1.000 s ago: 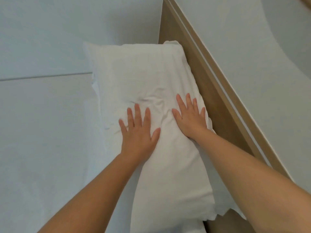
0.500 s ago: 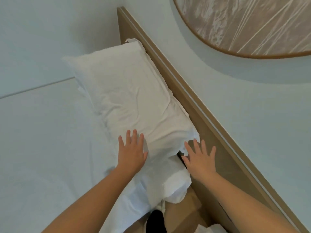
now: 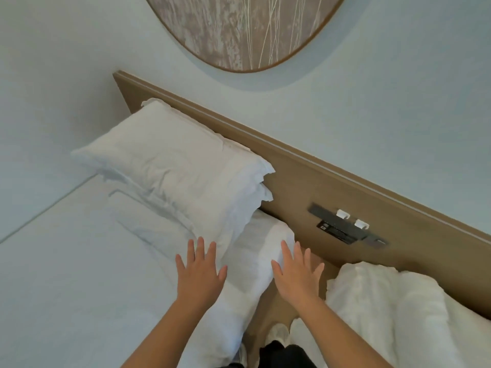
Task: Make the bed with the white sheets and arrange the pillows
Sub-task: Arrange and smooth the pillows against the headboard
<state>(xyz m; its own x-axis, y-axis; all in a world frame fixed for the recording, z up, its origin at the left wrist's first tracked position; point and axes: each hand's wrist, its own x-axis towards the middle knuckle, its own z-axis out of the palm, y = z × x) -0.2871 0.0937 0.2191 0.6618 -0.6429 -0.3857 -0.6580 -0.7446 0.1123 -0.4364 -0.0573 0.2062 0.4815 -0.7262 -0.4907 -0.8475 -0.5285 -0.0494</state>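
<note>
A white pillow [image 3: 175, 168] lies at the head of the bed, its long side against the wooden headboard [image 3: 313, 179]. The white sheet [image 3: 66, 274] covers the mattress and wraps its near corner [image 3: 255, 251]. My left hand [image 3: 199, 272] hovers with fingers spread over the sheet just below the pillow's near end. My right hand [image 3: 295, 274], fingers straight and spread, is over the mattress corner and the gap beside the bed. Neither hand holds anything.
A second bed with rumpled white bedding [image 3: 385, 309] stands at the right across a narrow gap. A switch panel [image 3: 345, 227] is set in the headboard. A round picture [image 3: 244, 27] hangs on the wall above. My shoes [image 3: 279, 333] show on the floor.
Both hands have come off the pillow and drawn back toward me. The view has swung right and up, showing the second bed and the wall picture.
</note>
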